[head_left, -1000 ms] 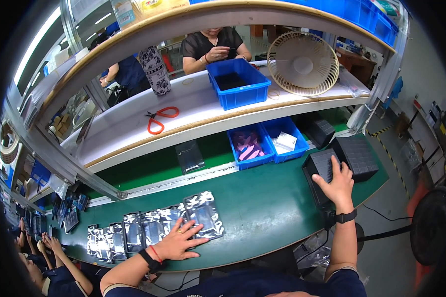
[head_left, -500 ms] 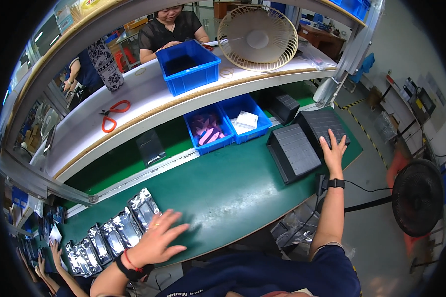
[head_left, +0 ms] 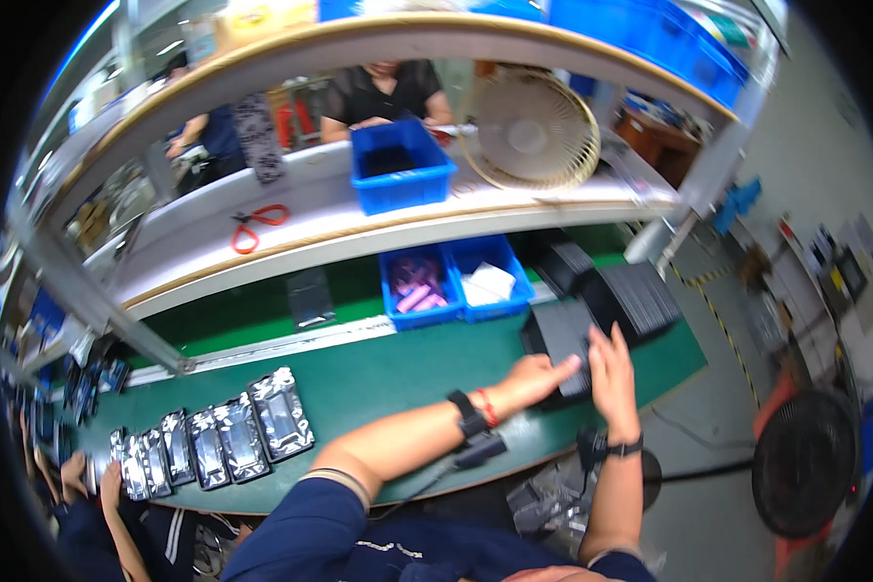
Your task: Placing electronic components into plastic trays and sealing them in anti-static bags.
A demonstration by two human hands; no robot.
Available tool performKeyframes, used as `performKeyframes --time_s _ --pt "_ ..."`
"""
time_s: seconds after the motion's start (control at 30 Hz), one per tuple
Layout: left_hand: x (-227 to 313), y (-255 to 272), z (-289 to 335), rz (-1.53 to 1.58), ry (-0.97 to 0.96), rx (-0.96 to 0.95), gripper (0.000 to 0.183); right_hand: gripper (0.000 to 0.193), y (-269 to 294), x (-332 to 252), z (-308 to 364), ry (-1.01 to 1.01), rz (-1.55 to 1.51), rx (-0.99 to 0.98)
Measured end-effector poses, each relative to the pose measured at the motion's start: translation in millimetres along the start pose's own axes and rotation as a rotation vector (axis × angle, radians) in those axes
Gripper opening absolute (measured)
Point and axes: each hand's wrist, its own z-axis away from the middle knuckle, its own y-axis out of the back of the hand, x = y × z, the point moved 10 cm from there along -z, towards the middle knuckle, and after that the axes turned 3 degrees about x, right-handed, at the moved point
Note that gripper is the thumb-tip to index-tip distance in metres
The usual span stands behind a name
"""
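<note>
From the head view, the left hand has crossed over from the row of silver foil pouches to join the right hand; both now lie open-fingered on the black tray at the green bench's right end, gripping nothing visibly.

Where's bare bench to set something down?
Free: green mat between the silver pouches and the left hand, below the blue bins. Crowded: right end, where both hands, right hand included, rest on black trays.
</note>
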Motion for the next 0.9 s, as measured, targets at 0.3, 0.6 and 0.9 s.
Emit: performKeyframes --time_s 0.3,0.6,0.9 --pt "-24.8 -40.0 -37.5 0.417 -0.078 0.020 0.027 0.034 2.9 2.3 32.4 -0.175 0.253 0.113" --pt "-23.8 38.2 54.2 0.328 -0.032 -0.029 0.025 0.031 22.6 61.3 -15.4 -0.152 0.203 0.056" --pt "2.7 112.6 155.4 -0.334 -0.388 0.417 0.040 0.020 -115.5 -99.4 43.1 -0.339 -0.810 -0.256"
